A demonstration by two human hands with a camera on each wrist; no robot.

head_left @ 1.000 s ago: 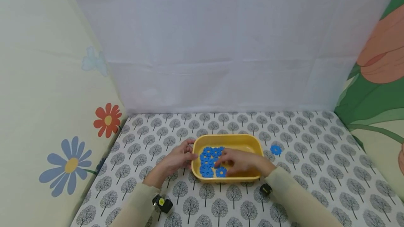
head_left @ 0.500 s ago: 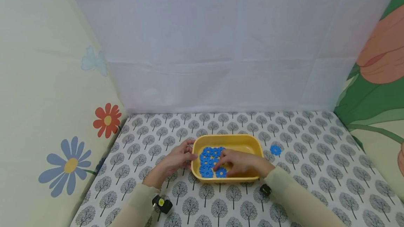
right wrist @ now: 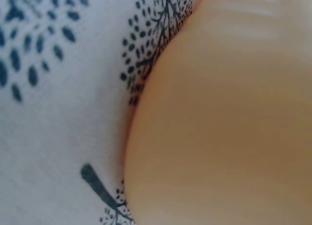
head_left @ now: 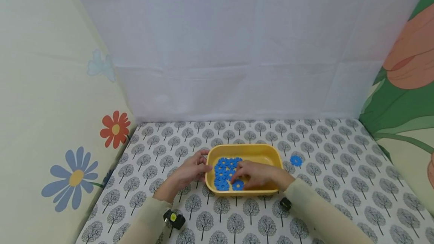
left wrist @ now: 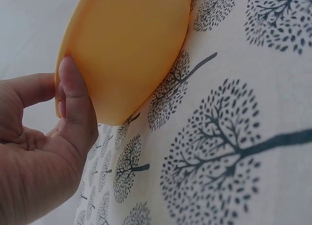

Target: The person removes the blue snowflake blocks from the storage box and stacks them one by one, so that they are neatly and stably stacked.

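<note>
A yellow plastic tub [head_left: 264,153] stands on the tree-print cloth in the head view. My left hand [head_left: 190,168] grips its left end at the rim; the left wrist view shows that hand's [left wrist: 53,132] thumb and fingers on either side of the tub's edge [left wrist: 131,40]. Inside the tub, several blue flower-shaped discs [head_left: 222,174] lie flat toward the left. My right hand [head_left: 254,174] reaches in over the right side, index finger and thumb spanning one blue disc [head_left: 238,185] near the front wall. In the right wrist view the tub's outer wall [right wrist: 219,127] hides this hand.
One more blue disc [head_left: 296,161] lies on the cloth [head_left: 217,225] to the right of the tub. A white sheet [head_left: 217,48] hangs behind, and floral panels [head_left: 61,97] flank both sides.
The right hand's fingers have closed in a little around the front blue disc, which has shifted very slightly right. The left hand and the tub have stayed put.
</note>
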